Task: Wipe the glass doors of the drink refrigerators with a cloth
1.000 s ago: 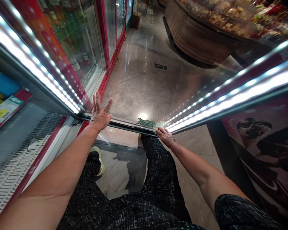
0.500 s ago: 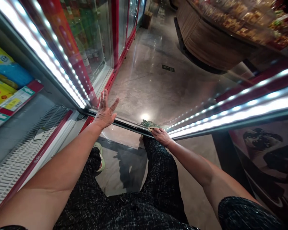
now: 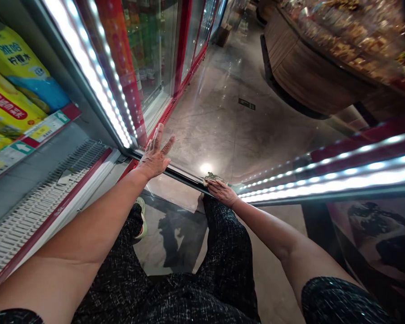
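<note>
I look down along an open glass fridge door [image 3: 243,144] whose bottom edge runs across the middle of the view. My left hand [image 3: 154,155] lies flat on the glass near the hinge side, fingers spread and open. My right hand [image 3: 222,191] presses a small greenish cloth [image 3: 213,178] against the lower edge of the door, fingers curled over it. Both forearms stretch forward above my dark speckled trousers.
The open fridge interior is at left, with a white wire shelf [image 3: 30,216] and yellow-blue packages [image 3: 16,90] above. Bright LED strips [image 3: 97,85] edge the door. Further fridge doors [image 3: 162,49] line the aisle; a wooden display counter [image 3: 310,72] stands at right. A poster panel [image 3: 378,229] is at lower right.
The view has swung left, showing more of the fridge interior. My right hand with the cloth has slid a little left along the door's lower edge. The left hand stays flat on the glass.
</note>
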`<state>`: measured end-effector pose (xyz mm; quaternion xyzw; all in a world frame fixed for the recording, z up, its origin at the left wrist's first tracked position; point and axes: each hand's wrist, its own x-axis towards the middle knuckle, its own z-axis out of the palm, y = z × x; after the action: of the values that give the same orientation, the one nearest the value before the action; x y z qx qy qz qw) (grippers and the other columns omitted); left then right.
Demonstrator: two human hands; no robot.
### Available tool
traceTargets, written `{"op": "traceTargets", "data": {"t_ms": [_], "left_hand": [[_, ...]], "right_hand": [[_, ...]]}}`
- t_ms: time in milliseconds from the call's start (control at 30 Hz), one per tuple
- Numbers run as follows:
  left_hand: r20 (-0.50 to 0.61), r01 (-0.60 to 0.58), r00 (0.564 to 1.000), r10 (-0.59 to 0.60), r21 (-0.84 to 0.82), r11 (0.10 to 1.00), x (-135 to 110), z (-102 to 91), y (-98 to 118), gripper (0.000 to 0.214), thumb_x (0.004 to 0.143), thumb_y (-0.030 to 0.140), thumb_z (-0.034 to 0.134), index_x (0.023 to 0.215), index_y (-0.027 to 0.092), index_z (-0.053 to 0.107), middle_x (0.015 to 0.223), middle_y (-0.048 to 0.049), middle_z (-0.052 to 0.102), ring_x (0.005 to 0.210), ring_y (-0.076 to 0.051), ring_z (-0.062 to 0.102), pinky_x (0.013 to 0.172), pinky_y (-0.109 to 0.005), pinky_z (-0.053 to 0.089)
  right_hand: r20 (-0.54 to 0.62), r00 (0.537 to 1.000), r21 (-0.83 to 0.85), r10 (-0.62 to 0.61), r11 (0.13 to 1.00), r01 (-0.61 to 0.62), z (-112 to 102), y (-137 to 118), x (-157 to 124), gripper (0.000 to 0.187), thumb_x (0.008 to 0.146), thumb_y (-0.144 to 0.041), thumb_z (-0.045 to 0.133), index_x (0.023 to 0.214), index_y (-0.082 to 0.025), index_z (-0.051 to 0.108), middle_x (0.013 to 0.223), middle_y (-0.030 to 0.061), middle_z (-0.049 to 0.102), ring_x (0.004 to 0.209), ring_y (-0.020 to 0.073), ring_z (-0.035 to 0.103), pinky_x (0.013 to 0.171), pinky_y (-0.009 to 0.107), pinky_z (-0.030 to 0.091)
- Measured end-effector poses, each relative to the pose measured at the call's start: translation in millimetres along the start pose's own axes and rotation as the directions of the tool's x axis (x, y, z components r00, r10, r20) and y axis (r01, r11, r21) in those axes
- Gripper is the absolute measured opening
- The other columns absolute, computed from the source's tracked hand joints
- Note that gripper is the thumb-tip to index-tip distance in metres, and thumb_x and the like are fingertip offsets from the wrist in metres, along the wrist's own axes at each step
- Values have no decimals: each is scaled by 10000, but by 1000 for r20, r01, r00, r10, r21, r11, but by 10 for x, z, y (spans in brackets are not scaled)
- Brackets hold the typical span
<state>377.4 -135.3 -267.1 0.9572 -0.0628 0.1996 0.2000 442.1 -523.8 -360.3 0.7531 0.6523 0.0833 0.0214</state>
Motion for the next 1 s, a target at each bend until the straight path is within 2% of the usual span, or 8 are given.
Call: {"op": "traceTargets", "data": {"t_ms": [100,200,400,467,667,733,867,1000], "left_hand": [[-109,37,993,-35,12,999,16,-45,-31,1027,827,171,675,1653,289,76,1680,-51,-310,1564,-382,-169,1276,-598,142],[-109,79,991,-77,17,997,12,-63,-88,1039,833,173,668,1653,282,40,1677,-64,-316,1570,-384,-148,1273,-602,148],[76,150,986,-149,-10,989,-46,-23,-243,1014,824,176,684,1648,293,106,1672,-106,-318,1575,-427,-17,1232,-613,257],[94,144,985,-142,-14,989,-52,-22,-276,1005,823,187,689,1647,290,124,1667,-104,-329,1574,-430,-2,1229,-592,280],[52,86,995,-85,-15,996,-52,-62,-308,963,840,176,651,1646,285,136,1686,-93,-289,1583,-403,32,1228,-581,295],[21,68,998,-67,-31,997,-58,-71,-314,952,845,163,633,1646,286,133,1700,-89,-250,1587,-384,51,1235,-562,300],[-15,60,998,-61,-70,996,-65,-81,-329,938,839,145,625,1643,276,159,1718,-97,-166,1584,-382,93,1229,-546,329],[-28,58,998,-61,-95,994,-37,-116,-351,911,844,144,607,1640,252,177,1724,-115,-53,1577,-364,152,1244,-531,310]], "right_hand": [[-6,1000,-20,15,1000,-15,-97,20,280,448,945,-80,506,1382,-142,583,1496,121,579,1498,201,401,1307,393,197],[-28,998,-45,52,998,-54,-145,42,488,491,971,-98,483,1460,-139,510,1571,122,490,1540,202,318,1323,406,141],[57,997,-12,-61,998,62,147,8,476,365,918,-64,529,1252,-134,658,1369,116,679,1419,220,515,1294,404,269],[61,996,-12,-71,997,72,178,0,581,329,923,-78,540,1220,-137,671,1352,115,689,1423,222,511,1292,406,278],[-85,993,-8,84,996,-85,76,-5,1108,447,994,-108,481,1437,-143,524,1556,127,510,1553,211,281,1325,470,131],[-77,995,-2,63,998,-63,144,-33,1125,435,982,-92,489,1412,-134,544,1530,135,538,1526,209,346,1324,455,151],[-10,999,16,-51,999,51,356,-82,1069,233,932,-89,565,1125,-140,685,1298,124,720,1389,206,549,1307,404,243],[-31,998,27,-60,998,60,356,-45,1349,248,961,-101,539,1171,-139,665,1403,141,652,1474,217,439,1312,447,228]]}}
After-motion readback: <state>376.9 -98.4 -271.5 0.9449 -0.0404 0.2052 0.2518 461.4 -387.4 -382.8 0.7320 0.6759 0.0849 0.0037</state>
